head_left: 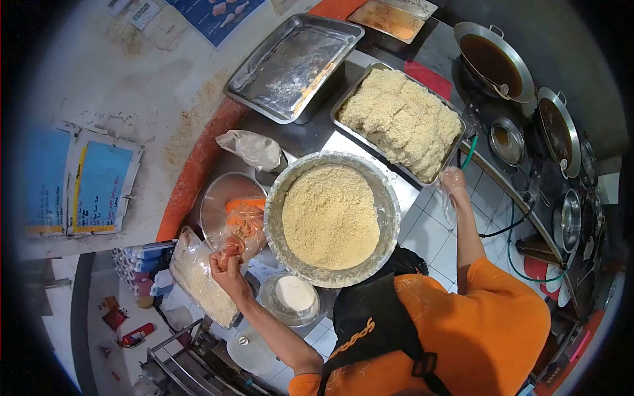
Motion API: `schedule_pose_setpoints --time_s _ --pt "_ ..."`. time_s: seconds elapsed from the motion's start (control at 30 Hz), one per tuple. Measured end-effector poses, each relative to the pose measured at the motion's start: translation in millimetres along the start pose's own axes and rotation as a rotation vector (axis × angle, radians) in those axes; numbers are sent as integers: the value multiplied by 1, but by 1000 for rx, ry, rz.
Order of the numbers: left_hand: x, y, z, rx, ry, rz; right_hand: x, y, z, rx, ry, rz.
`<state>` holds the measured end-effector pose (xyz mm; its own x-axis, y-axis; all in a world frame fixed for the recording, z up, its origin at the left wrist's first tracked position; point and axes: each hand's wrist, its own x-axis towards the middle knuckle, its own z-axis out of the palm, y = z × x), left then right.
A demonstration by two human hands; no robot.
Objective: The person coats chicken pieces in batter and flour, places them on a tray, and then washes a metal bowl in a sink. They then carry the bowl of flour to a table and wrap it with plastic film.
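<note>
My left hand [226, 267] is closed around a reddish, raw-looking piece [234, 245], at the near edge of a steel bowl [212, 198]. Inside that bowl lies a clear plastic bag [246, 214] with orange contents. At the near right corner of a deep metal tray [378, 156], heaped with coarse pale crumbs [399, 119], my right hand [452, 181] has its fingers curled at the rim. Clear plastic covers it and hangs below. Between my hands stands a large round tub [391, 198] of fine yellowish crumbs [330, 218].
A smaller bowl of white stuff [295, 293] and a crumb-filled tray under plastic [205, 284] lie near my left arm. Farther back is a floury steel tray [290, 66]. Woks of dark oil [492, 65] line the right, with a green hose [512, 254] below.
</note>
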<state>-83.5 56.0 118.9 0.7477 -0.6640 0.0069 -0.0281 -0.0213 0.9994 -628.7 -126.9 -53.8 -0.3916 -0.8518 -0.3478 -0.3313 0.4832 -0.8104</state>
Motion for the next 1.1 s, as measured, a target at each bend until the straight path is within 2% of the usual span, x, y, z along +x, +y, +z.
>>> schedule_pose_setpoints --time_s 0.1,0.17,0.23,0.33,0.5,0.57,0.63,0.7,0.77,0.83,0.9,0.97,1.0,1.07,1.1 --pt "-22 11 7 31 -59 -55 -29 -3 12 225 -108 70" --pt "-34 10 10 33 -100 -63 -55 -24 18 313 -171 90" --pt "-44 8 12 32 -80 -58 -80 -55 22 402 -329 159" --pt "-52 4 6 29 -78 -68 -95 -62 40 475 -288 228" --pt "-69 2 -6 20 -46 -82 -86 -41 56 491 -231 224" --pt "-76 -1 -17 40 -39 -69 -83 -45 50 294 -101 226" --pt "-87 11 -18 68 0 -78 -58 -22 39 323 -82 166" --pt "-98 14 -22 97 31 -88 -25 -1 20 2 -11 -31" --pt "-109 11 -31 139 108 -55 -11 -19 -6 169 -39 -209" --pt "-119 10 -40 102 88 -93 37 -18 -31 26 -102 -210" --pt "-127 11 -41 61 75 -134 49 -54 -51 24 -105 -306" --pt "-133 13 -41 137 137 -119 137 -20 -74 -192 -257 -344" --pt "-134 -5 -58 139 122 -107 161 -31 -76 -191 -259 -345" --pt "-136 4 -49 115 166 -145 200 -60 -82 -821 -296 -424" --pt "-137 10 -44 91 207 -185 216 -69 -80 -820 -301 -426"
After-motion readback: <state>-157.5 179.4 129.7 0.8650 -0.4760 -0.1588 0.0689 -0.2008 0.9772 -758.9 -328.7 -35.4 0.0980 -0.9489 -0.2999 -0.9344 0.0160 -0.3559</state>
